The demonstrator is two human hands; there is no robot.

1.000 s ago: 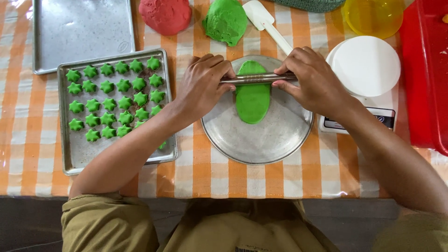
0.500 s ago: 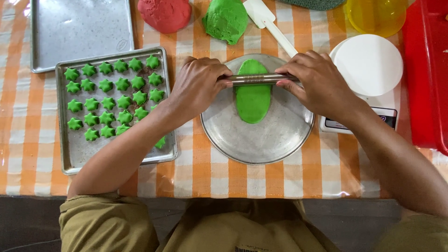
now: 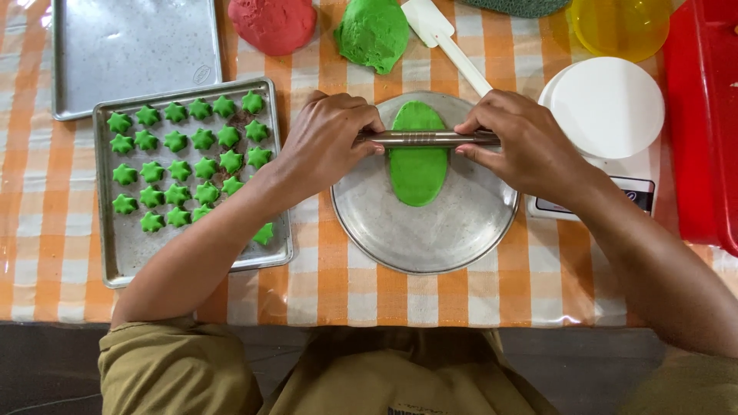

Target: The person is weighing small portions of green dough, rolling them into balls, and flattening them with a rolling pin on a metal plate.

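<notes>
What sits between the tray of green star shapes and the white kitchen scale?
In the head view, a round metal plate lies between the star tray and the scale, holding flattened green dough under a metal rolling pin that both hands grip.

Kitchen scale right of round tray: small rectangular dark-framed screen.

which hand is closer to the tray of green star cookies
Left. The left hand grips the metal rolling pin just right of the cookie tray. The right hand holds the pin's far end, across the round pan.
</notes>
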